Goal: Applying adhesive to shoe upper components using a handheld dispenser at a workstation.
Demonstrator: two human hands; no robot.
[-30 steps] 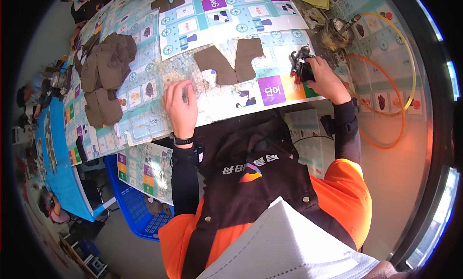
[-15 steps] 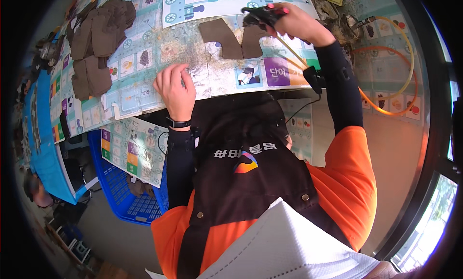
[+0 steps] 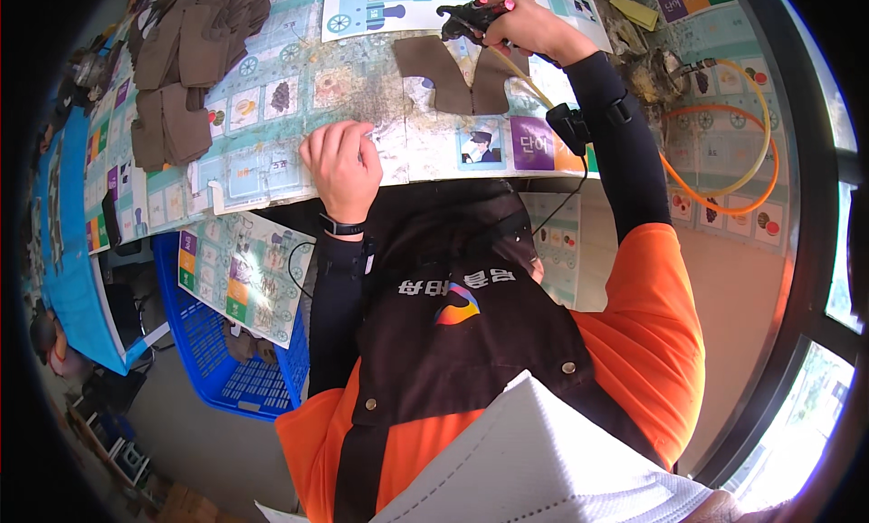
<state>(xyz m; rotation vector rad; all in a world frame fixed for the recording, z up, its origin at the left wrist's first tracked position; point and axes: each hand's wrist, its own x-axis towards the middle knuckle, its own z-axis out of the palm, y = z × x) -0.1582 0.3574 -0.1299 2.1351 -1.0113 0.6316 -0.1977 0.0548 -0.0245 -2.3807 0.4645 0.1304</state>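
My right hand [image 3: 534,30] is wrapped round a black spray gun [image 3: 475,18] with a yellowish hose [image 3: 529,80] trailing from it. The gun is held over the far edge of a brown cut fabric piece [image 3: 475,75], which lies on the table with a V-shaped notch at its far side. Closer to the table's front edge, to the left of this piece, my left hand [image 3: 342,170] rests with its fingers loosely curled in. Nothing shows in that hand. Stacks of similar brown fabric pieces [image 3: 204,43] lie at the far left.
A stained, printed sheet covers the table [image 3: 262,166]. Below its left front edge stands a blue plastic basket [image 3: 204,351] with brown pieces inside. Yellow and orange hoses [image 3: 769,161] loop at the right. A yellow pad [image 3: 634,14] lies at the back right.
The spray gun in my right hand has moved left across the far side of the fabric piece. My left hand stays near the table edge, its fingers a little more curled. The view has shifted slightly.
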